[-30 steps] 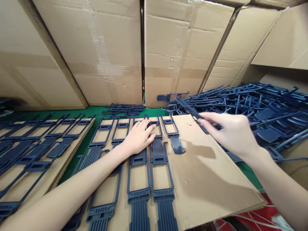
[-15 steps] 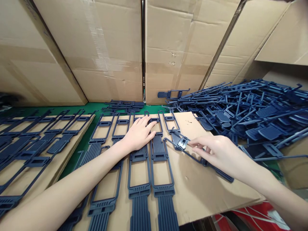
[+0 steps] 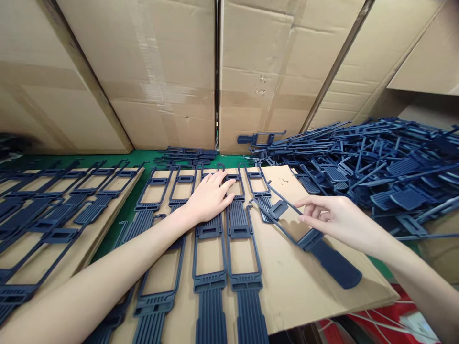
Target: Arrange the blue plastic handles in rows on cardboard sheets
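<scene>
- Fingers (image 3: pixel 215 180) of the left hand (image 3: pixel 204 203) lie palm-down, slightly spread, over the aligned dark blue frames (image 3: pixel 247 284); we see no grip closed around them.
- Crossing the ribbed tab of a far-row frame (image 3: pixel 261 194), we find the hooked ends of the tilted frame (image 3: pixel 335 263), just beside the aligned column.
- Its long axis runs obliquely, hooks far left, broad paddle near right; we place its body left of and nearer than the right fingertips.
- Bare cardboard (image 3: pixel 283 306) gives us open room between column and paddle, as far as the sheet's near edge.
- Thumb and forefinger of the right hand (image 3: pixel 335 217), the nearer hand, pinch one side rail; we note the other fingers curled.
- Beyond the sheet's right edge, we mark the tangled heap (image 3: pixel 387 157), bounding that side.
</scene>
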Tool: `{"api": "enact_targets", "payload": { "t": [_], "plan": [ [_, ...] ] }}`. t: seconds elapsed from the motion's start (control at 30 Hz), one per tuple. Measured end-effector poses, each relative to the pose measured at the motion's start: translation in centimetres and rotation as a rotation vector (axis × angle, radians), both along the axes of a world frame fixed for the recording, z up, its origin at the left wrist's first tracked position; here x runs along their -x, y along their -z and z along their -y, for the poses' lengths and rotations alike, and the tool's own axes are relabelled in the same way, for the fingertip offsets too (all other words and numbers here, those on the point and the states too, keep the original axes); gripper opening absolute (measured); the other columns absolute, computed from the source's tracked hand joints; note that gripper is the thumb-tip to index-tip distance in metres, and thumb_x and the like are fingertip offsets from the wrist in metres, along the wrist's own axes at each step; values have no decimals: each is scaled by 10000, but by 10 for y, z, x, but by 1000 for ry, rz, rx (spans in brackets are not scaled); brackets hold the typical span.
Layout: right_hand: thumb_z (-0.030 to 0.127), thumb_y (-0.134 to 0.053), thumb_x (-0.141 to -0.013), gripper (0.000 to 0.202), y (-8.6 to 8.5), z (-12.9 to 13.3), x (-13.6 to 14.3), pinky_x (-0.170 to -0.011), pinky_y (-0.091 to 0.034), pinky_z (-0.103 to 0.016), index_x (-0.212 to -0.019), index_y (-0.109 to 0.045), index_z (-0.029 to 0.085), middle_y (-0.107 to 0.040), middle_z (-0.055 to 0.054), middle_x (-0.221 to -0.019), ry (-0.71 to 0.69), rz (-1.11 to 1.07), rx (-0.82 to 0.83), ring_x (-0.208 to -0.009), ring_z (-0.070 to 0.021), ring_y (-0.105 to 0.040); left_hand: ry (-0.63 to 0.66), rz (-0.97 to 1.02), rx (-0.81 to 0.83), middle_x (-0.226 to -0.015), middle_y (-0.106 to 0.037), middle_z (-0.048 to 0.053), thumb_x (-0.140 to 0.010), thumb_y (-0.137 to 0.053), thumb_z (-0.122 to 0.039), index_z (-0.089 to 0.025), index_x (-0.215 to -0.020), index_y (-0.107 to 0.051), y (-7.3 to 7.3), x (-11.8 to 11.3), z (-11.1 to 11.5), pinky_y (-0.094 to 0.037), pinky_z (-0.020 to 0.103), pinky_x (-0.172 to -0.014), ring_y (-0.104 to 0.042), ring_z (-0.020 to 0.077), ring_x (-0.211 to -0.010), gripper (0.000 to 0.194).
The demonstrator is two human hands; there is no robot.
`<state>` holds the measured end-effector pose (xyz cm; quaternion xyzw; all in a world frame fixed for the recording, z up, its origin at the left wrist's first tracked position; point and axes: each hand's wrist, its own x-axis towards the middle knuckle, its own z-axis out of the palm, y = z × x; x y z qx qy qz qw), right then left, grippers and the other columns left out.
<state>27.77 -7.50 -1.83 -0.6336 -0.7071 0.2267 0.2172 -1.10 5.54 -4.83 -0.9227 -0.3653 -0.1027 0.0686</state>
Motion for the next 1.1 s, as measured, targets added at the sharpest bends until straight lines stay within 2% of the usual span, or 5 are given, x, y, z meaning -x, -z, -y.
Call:
{"api": "enact_targets", "payload": {
  "t": [0.17, 0.4, 0.7, 0.97, 1.1],
  "plan": [
    [462, -642, -834, 443, -3, 14, 1, -529, -489, -261, -1173, -563, 188, -584, -9, -761, 18, -259, 139, -602, -136, -572, -8, -7, 6, -1458, -425, 173, -990, -334, -373, -131, -1360, -499, -1, -1, 1, -277, 469, -1133, -351, 313, -1384, 472],
    [460, -646, -831, 526, 12, 20, 18, -504, -526, -250, -1237, -420, 215, -537, 47, -732, -15, -484, 386, -513, -111, -604, 0, -12, 6, -1461, -419, 176, -993, -312, -382, -127, -1363, -497, 0, -1, 0, -271, 474, -1136, -342, 315, -1389, 486],
    [506, -541, -869, 528, 19, 26, 32, -344, -396, -174, -1252, -288, 245, -532, 83, -595, -13, -440, 499, -397, -125, -583, 0, 6, 6, -1453, -434, 167, -991, -312, -386, -134, -1349, -508, 0, -1, 0, -283, 476, -1130, -352, 313, -1383, 481],
    [473, -501, -902, 474, 24, 21, 31, -360, -432, -204, -1276, -313, 251, -516, 85, -617, -36, -418, 484, -412, -127, -582, -3, -1, 3, -1454, -431, 168, -991, -316, -385, -131, -1357, -504, -1, -1, 0, -286, 471, -1129, -350, 315, -1383, 484],
    [419, -493, -920, 345, 18, 16, 29, -398, -396, -205, -1219, -443, 253, -440, 98, -587, -67, -208, 343, -407, -84, -484, -5, -1, 15, -1462, -419, 172, -992, -325, -380, -126, -1363, -500, -1, -1, 1, -275, 469, -1137, -341, 315, -1391, 482]
  ]
}}
